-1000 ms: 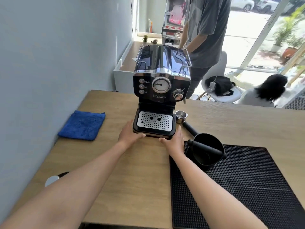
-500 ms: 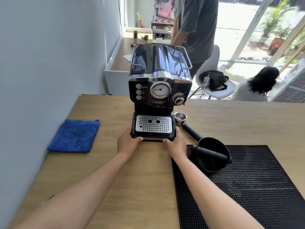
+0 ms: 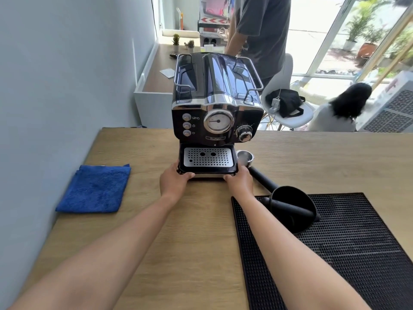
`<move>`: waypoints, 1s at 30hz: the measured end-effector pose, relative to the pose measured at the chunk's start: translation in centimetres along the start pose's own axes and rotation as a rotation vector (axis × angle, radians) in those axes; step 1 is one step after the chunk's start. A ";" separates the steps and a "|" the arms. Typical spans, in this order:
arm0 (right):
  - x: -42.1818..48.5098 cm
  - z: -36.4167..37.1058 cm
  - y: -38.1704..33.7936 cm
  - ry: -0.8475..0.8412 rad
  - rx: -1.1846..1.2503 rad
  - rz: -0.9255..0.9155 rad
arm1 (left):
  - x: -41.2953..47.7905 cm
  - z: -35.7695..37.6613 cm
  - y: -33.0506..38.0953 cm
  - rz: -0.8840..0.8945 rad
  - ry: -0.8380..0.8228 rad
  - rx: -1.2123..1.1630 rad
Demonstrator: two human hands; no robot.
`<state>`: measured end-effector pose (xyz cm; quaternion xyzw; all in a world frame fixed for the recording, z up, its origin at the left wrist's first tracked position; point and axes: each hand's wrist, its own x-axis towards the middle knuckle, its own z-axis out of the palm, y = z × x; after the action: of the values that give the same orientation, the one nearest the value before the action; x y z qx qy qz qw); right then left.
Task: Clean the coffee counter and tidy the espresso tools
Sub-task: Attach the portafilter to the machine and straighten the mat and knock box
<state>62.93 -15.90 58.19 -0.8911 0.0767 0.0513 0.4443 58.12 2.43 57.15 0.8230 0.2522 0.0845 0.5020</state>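
A black and chrome espresso machine (image 3: pixel 218 113) stands on the wooden counter (image 3: pixel 196 220). Its drip tray (image 3: pixel 207 161) with a perforated metal grate sticks out at the front. My left hand (image 3: pixel 173 182) grips the tray's left front corner and my right hand (image 3: pixel 240 181) grips the right front corner. A portafilter (image 3: pixel 248 162) lies just right of the tray, its black handle pointing toward a black knock box (image 3: pixel 291 208). A folded blue cloth (image 3: pixel 95 190) lies at the left by the wall.
A black rubber mat (image 3: pixel 357 253) covers the counter's right front, with the knock box on its far left corner. A grey wall runs along the left. Beyond the counter a person stands, another sits, and a white chair (image 3: pixel 288 108) holds a black bag.
Both hands stay on the drip tray's front corners. The view has tilted and shifted, so the machine sits higher and more centred; the round object at the counter's near left edge has left the frame.
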 end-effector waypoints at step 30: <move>7.3 -8.5 0.1 -0.380 -0.910 0.075 | 0.5 0.3 -0.1 -0.060 -0.042 0.037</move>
<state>70.30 -23.47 62.05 -0.9662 -0.0037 0.2574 0.0140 58.66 2.50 56.82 0.8258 0.2675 0.0474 0.4941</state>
